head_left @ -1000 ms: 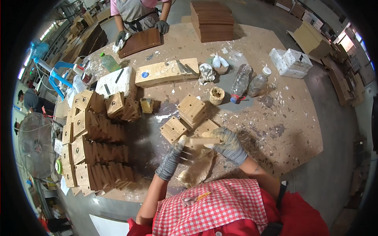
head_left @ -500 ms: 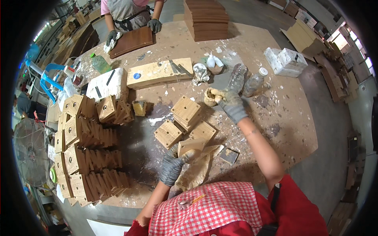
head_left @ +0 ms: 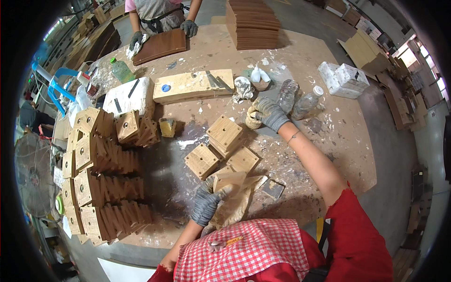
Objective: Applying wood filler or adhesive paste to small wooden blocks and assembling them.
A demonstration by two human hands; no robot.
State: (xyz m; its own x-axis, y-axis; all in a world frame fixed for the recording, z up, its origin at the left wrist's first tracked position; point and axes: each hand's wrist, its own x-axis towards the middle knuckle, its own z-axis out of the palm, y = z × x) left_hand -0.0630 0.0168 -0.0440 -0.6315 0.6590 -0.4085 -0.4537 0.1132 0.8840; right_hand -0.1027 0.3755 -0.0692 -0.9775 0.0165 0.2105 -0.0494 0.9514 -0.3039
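left hand (head_left: 206, 204): still clamped on the wooden block (head_left: 231, 179)
right hand (head_left: 273, 115): off the block since a second ago, now up at the small cup (head_left: 252, 123), beyond and right of that left grip; can't tell if it's pinching anything
dark pad (head_left: 273, 188): now showing, just right of the block

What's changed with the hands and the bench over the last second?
The right hand let go of the wooden block and moved forward to the small tan cup, its fingers now at the rim. A dark rectangular pad, out of sight before, now shows beside the cloth. The left hand still holds the block; the white-capped bottle stayed put.
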